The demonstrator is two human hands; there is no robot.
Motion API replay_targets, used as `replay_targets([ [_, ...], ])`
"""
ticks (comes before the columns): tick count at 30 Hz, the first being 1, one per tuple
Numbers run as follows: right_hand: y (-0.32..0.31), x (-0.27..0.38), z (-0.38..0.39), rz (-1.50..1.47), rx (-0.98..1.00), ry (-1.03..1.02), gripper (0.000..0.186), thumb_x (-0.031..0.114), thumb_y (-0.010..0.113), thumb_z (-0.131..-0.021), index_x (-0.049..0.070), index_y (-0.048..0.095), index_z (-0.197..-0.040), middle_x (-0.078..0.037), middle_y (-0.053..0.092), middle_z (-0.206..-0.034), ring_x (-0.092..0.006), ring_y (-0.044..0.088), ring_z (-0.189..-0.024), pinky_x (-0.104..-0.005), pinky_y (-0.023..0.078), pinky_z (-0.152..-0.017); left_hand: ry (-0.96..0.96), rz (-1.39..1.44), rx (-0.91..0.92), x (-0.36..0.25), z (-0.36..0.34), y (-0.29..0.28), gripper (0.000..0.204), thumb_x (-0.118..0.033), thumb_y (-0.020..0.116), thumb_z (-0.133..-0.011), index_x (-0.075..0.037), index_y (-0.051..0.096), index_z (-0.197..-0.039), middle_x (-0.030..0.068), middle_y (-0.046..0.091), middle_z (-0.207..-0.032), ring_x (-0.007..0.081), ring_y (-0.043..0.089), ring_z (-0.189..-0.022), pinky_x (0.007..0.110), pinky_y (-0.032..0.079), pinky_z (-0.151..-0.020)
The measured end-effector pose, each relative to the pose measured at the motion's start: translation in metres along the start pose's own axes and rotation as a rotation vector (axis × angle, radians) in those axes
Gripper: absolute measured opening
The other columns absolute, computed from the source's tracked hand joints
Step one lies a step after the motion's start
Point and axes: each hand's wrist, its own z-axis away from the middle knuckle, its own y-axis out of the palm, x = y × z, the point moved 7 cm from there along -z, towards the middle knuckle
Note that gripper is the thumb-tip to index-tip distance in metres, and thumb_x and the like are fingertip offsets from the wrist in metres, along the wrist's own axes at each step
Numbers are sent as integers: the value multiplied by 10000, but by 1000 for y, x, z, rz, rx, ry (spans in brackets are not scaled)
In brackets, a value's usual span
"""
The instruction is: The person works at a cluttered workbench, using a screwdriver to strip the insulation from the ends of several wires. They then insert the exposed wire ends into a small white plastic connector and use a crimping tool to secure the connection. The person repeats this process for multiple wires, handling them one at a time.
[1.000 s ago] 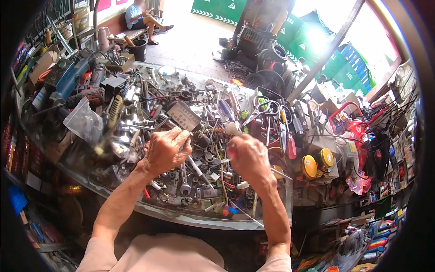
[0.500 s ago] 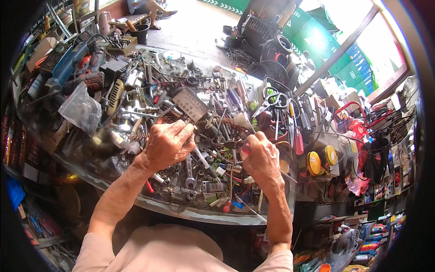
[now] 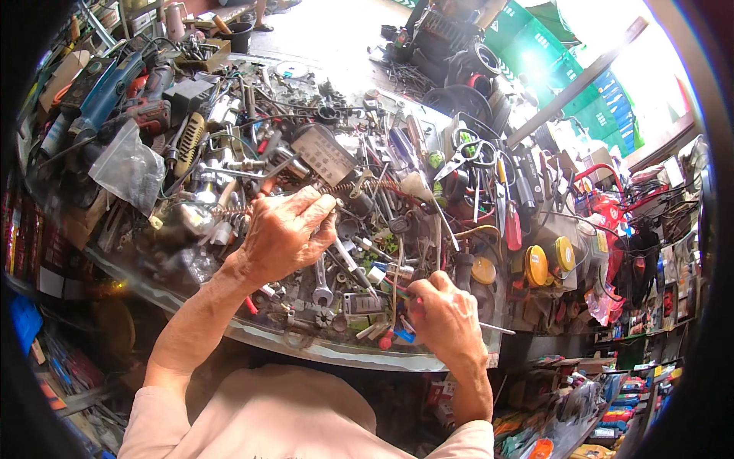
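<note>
shifting right hand (image 3: 445,315) down and nearer the front edge of the bench (image 3: 321,346) since the earlier frame, away from the white knob (image 3: 415,186). keeping left hand (image 3: 287,233) at about the same spot, just below the grey plate (image 3: 323,155).

closing right hand firmly around a slim tool (image 3: 497,328): showing red on the thumb side, poking a thin rod out past the little-finger side, over the right end of the bench. hiding the middle in the palm, so not confirming the type.

curling left fingers in toward the thumb, looking like a pinch. showing a pale bit at the tips; cannot tell if part or fingernail, or whether gripping anything. seeing spring (image 3: 359,187) running out right of left hand, with more coils to the left; not telling whether one piece or two.

judging progress: looking mid-job. having the tool in hand already, but holding it well apart from left hand and spring, so not showing any contact or finished result. leaving spanner (image 3: 322,284) lying untouched below left hand, and brass fitting (image 3: 399,270) just beside right hand. not reading from this view how much is remaining.
</note>
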Motion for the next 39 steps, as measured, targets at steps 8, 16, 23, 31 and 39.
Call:
replay_targets([
  [8,-11,-9,1,-51,-93,25,114,92,714,-788,85,686,-898,-127,623,-856,-358,640,-765,-447,506,-679,-26,-15,45,1,0,2,240,-68,729,-734,-30,678,-965,84,668,-857,247,653,-615,346,505,-557],
  [16,-50,3,-3,-41,-368,-117,108,24,744,-729,56,662,-791,-80,622,-729,-249,631,-576,-343,507,-529,-25,-28,191,-3,2,11,170,-82,717,-774,-50,642,-923,59,597,-789,240,646,-687,368,490,-574],
  [23,-51,5,-35,130,-368,-133,132,16,695,-782,46,610,-878,-119,605,-833,-341,625,-658,-428,485,-567,-43,-11,200,-5,1,13,143,-79,714,-781,-55,627,-891,52,583,-783,231,643,-723,372,487,-595],
  [31,-7,18,-15,18,20,-111,120,71,697,-779,86,663,-893,-109,633,-891,-345,665,-743,-448,532,-670,-56,45,210,-5,3,12,146,-73,720,-766,-66,616,-869,55,577,-774,240,635,-702,368,480,-563],
  [39,8,16,-14,80,86,-81,177,104,704,-805,25,594,-918,-171,577,-975,-366,666,-761,-469,516,-678,-61,17,239,-3,4,15,127,-72,710,-799,-53,614,-880,72,561,-758,252,638,-676,374,491,-556],
])
